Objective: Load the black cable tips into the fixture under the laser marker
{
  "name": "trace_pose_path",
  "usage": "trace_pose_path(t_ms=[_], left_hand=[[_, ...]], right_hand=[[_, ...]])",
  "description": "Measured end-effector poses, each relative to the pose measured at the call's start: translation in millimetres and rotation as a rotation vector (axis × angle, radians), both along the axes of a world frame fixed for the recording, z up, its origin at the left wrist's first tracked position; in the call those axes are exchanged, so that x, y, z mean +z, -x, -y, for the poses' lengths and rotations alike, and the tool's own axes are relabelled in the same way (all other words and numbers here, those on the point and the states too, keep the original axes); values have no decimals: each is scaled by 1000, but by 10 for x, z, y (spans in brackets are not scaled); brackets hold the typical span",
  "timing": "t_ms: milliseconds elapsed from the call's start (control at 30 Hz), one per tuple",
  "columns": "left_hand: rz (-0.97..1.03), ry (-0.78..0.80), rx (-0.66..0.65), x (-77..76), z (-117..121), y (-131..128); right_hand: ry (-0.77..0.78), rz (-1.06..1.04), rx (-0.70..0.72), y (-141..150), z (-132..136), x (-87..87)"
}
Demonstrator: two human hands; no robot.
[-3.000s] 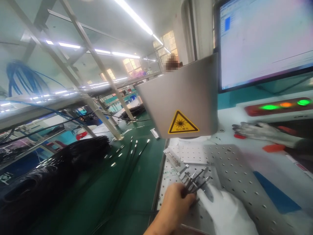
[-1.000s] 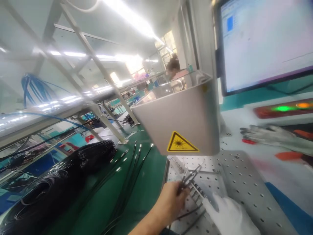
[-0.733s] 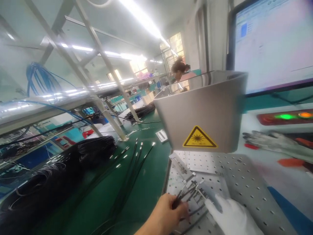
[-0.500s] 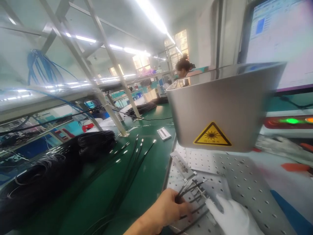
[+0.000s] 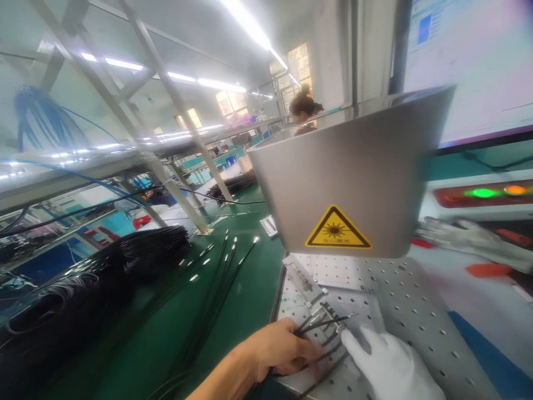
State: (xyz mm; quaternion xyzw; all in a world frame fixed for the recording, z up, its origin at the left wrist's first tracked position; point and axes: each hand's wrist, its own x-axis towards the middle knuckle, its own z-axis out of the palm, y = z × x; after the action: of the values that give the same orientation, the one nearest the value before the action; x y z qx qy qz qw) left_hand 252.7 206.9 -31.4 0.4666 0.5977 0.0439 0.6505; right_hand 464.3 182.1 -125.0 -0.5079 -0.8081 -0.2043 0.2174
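Cables (image 5: 314, 327) clamped in left hand (image 5: 287, 347), crossing the metal fixture (image 5: 331, 312) between the hands. Gloved right hand (image 5: 389, 358) has a fingertip at fixture's edge; can't tell if gripping.

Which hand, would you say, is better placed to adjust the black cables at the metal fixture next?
Probably the left hand: it holds the black cables close to the metal fixture, while the gloved right hand seems to touch the fixture's near end.

Satin gry metal tapered hood (image 5: 345, 178) far, matt silver perforated-metal plate (image 5: 412, 303), matt wht cloth glove (image 5: 393, 355) near, thin blk plastic-look cables (image 5: 325, 375)
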Motion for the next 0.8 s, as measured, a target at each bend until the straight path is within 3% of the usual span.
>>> trace_pose_path(t_ms=[200, 400, 567, 667, 800], left_hand=[[47, 55, -44, -37, -70, 29], [-40, 132, -36, -41, -139, -6], [-79, -7, -65, 0, -104, -42], [-196, -94, 10, 11, -70, -131], [-213, -176, 3, -102, -66, -252]], right_hand=[[199, 86, -50, 78, -68, -55], [246, 39, -86, 175, -70, 103], [219, 12, -142, 216, -28, 228], [233, -26, -139, 218, -17, 174], [263, -96, -178, 266, -57, -54]])
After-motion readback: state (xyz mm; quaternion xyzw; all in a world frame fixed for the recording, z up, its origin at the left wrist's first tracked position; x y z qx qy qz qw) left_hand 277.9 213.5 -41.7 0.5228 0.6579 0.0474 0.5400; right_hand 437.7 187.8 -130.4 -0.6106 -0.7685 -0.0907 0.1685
